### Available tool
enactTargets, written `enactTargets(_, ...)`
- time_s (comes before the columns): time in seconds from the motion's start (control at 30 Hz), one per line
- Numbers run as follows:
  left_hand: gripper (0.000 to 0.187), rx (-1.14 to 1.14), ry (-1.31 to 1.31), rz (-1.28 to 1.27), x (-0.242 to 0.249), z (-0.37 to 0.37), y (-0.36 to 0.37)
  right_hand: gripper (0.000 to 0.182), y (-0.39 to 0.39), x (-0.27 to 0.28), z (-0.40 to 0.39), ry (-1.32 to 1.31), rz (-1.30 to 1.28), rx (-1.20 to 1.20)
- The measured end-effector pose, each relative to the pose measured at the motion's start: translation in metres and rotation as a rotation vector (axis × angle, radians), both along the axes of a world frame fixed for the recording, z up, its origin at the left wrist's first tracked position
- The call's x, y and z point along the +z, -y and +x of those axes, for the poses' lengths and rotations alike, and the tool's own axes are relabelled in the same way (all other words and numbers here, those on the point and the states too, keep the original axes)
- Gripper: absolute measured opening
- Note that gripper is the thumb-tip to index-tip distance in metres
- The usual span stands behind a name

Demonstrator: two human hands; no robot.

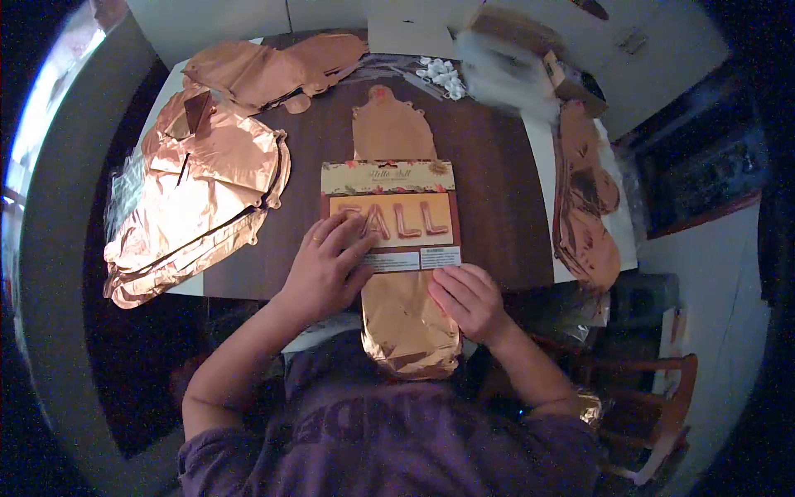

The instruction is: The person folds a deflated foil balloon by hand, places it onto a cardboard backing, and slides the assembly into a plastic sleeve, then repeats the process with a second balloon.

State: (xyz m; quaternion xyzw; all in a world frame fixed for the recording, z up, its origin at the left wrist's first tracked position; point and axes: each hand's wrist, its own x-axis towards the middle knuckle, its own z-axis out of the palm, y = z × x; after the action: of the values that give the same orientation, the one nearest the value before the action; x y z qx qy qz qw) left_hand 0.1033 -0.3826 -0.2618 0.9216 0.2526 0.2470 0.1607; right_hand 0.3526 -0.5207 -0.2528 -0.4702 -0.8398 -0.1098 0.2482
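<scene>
Risks (judged): the copper foil piece [410, 325] runs under the printed FALL card [389, 177], and its near end appears to overhang the edge of the tabletop [497, 182] toward the wearer. Its unsupported weight could drag it down, or the shirt [373, 431] could snag it. Foil looks slick; uneven pressure from the hands could skew the card on it. Hard fingertip pressure could crease or nick thin film. The foil pile [211, 190] left of the left hand also reaches the near edge; an elbow knock could shift it.

Hands: left hand [338, 255] open, fingers slightly spread, laid over the card's lower left; no grip seen. Right hand [470, 300] partly curled, fingertips at the card's lower right corner, over the foil; whether it pinches either, cannot tell. Card lies between the hands, extending just beyond them.
</scene>
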Motion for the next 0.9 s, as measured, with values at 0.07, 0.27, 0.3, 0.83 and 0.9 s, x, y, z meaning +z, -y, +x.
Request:
enactTargets(0.07,0.049,0.008,0.001,0.005,0.001,-0.002,0.002,0.026,0.000,-0.001,-0.001,-0.023,-0.008,0.006)
enactTargets(0.27,0.056,-0.064,-0.031,-0.091,0.002,-0.011,0.002,0.028,-0.001,-0.004,0.005,-0.135,-0.029,0.022)
enactTargets(0.3,0.059,-0.114,-0.043,-0.099,0.007,-0.015,0.002,0.028,-0.001,-0.003,0.005,-0.165,-0.039,0.016)
enactTargets(0.83,0.075,0.238,0.284,-0.386,-0.004,0.005,0.005,0.071,-0.051,0.005,-0.009,-0.154,-0.225,-0.494)
enactTargets(0.9,0.076,0.190,0.220,-0.152,0.002,0.008,0.003,0.076,-0.055,0.004,-0.011,-0.091,-0.263,-0.531)
